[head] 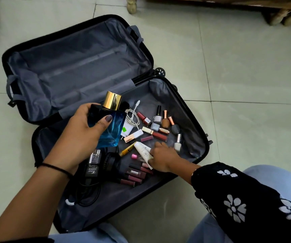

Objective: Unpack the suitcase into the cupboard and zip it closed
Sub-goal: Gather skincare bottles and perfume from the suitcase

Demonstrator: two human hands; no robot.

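The suitcase (81,67) lies open on the floor (246,67), grey lining showing across its far half at 11 o'clock. The left hand (81,127) grips a blue perfume bottle (113,130) above the near half's 9 o'clock edge. The right hand (164,156) pinches a white tube (142,149) among lipsticks (134,174), with more lining showing toward 5 o'clock.

Soft, even indoor light, brightest on the pale floor (246,67) toward 2 o'clock. Dim inside the suitcase (78,55). Glints on the gold cap (112,100). Bends tile lines near the edges; softens toward 5 o'clock.
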